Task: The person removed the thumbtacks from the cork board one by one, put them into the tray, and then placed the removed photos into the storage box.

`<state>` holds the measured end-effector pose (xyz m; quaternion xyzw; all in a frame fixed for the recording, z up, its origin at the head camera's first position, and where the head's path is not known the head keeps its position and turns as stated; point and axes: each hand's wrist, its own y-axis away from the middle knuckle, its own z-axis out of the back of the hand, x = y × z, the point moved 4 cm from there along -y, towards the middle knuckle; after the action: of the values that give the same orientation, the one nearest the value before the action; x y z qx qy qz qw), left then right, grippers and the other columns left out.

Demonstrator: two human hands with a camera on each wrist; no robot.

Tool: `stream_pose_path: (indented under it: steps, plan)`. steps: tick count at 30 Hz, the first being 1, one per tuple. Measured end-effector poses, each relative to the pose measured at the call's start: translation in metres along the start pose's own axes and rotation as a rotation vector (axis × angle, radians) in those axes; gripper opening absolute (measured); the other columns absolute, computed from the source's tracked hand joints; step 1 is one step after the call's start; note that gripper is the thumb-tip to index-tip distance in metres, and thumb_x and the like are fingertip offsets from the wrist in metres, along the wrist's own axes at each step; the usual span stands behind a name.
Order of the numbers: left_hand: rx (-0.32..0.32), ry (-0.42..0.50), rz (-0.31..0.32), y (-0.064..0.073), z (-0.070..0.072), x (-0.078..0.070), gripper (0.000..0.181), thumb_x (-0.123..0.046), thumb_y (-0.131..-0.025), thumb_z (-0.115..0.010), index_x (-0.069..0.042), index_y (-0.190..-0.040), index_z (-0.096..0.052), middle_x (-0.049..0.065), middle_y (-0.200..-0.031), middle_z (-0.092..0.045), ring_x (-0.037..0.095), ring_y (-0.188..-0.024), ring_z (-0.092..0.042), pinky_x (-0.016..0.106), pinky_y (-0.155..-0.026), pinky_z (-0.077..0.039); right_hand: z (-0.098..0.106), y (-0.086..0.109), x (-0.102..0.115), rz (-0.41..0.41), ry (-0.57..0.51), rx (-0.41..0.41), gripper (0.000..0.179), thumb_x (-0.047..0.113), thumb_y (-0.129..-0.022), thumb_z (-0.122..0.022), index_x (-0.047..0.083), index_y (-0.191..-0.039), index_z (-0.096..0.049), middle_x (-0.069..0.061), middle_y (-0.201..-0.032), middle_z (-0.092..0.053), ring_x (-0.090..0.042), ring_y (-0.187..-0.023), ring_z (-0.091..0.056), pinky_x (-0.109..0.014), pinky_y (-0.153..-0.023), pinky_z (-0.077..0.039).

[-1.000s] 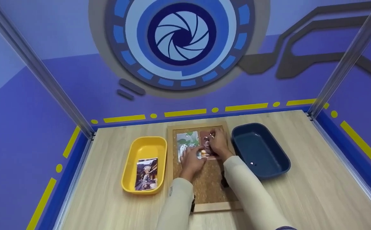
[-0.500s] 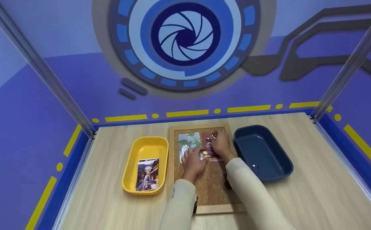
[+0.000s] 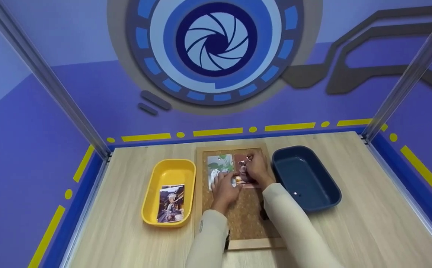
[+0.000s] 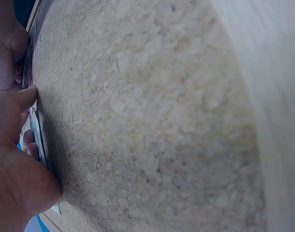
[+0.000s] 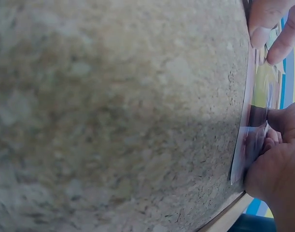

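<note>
Two photo cards lie side by side on the upper part of a wood-framed cork board [image 3: 245,219]. On the left card [image 3: 218,164], green leaves and white shapes show, with a small shiny pushpin [image 3: 219,159] near its top. My left hand [image 3: 226,189] rests across the lower parts of both cards, its fingers and thumb spread. At the top of the reddish-brown right card [image 3: 241,172], my right hand [image 3: 257,168] pinches a small shiny pushpin [image 3: 249,158], largely covered by the fingers. The right wrist view shows this card [image 5: 246,140] flat against the cork.
To the board's left stands a yellow tray [image 3: 149,197] with photo cards [image 3: 171,204] in it. A dark blue tray [image 3: 327,178] is on the right, holding a small shiny pin [image 3: 295,193]. Behind the wooden table [image 3: 368,186] rises a blue patterned wall [image 3: 89,100].
The head view has shifted slightly. Both hands keep their places on the board, the left on the cards and the right at the right card's top.
</note>
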<state>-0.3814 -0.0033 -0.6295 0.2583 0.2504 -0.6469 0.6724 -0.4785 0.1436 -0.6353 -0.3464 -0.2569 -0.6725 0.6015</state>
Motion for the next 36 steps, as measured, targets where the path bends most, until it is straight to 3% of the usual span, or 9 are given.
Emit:
stream_pose_path:
  steps: [36]
  plan:
    - [0.007,0.001,-0.020,0.0013,0.0019,0.0003,0.044,-0.032,-0.088,-0.073,-0.027,-0.131,-0.063,0.002,-0.127,-0.052,0.023,-0.119,-0.044,0.046,-0.099,-0.033,-0.0014,0.0012,-0.0022,-0.044,-0.031,0.026,0.017,0.006,-0.094,-0.062,0.005,-0.111,-0.065,-0.009,-0.102,-0.063,-0.024,-0.096,-0.061,-0.038,-0.083,-0.051]
